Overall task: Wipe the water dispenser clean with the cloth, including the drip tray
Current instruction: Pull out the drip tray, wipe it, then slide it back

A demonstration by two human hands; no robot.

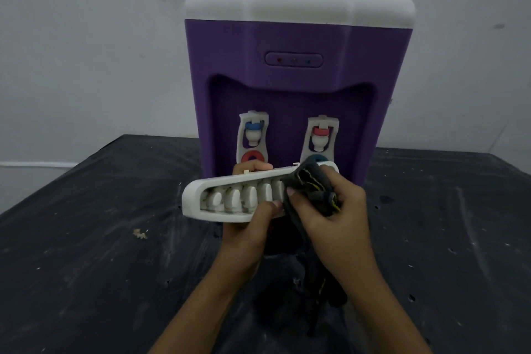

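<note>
From the head camera, the left hand [247,236] grips the white drip tray [230,198], thumb curled on its near edge and fingers wrapped over the far edge. The tray is held up off the table and tilted so that its ribbed inside faces the camera. Just right of the left hand, the right hand [333,218] clutches a bunched dark cloth [313,190] and presses it against the tray's right end. The two hands are close together, and a loose tail of the cloth hangs down below the right wrist.

Directly beyond both hands stands the water dispenser [298,66], purple with a white top, on the dark table [86,238]. Its blue tap [253,131] is above the left hand, its red tap [320,135] above the right. A pale crumb [140,234] lies on the table, well left of the left hand.
</note>
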